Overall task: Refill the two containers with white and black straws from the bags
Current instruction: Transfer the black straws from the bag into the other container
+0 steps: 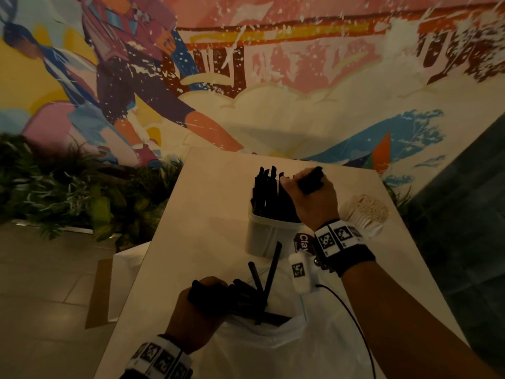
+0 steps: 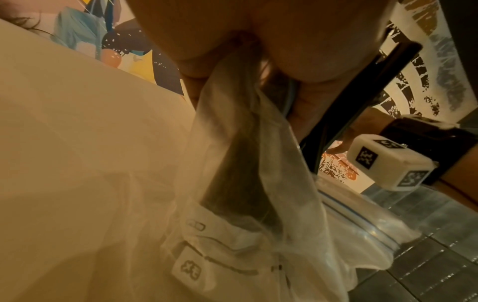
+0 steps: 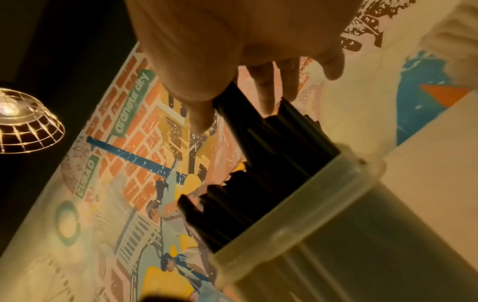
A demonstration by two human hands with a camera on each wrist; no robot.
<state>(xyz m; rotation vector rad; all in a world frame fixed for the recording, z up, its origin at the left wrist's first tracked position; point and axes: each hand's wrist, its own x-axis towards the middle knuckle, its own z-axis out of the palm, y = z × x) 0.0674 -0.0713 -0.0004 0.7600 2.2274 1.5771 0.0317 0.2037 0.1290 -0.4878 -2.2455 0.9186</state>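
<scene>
Right hand [image 1: 311, 198] grips black straws [image 1: 311, 181] over the container [image 1: 269, 233] at frame centre, left hand [image 1: 202, 310] clutches the bag's [image 1: 273, 348] bundle; we should seat ends inside the rim before letting go.

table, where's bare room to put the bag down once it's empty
The table is bare left of the container, out to its left edge, and behind it to the far edge. Crowded: the near middle under the bag, and right of the container around the white straws.
</scene>
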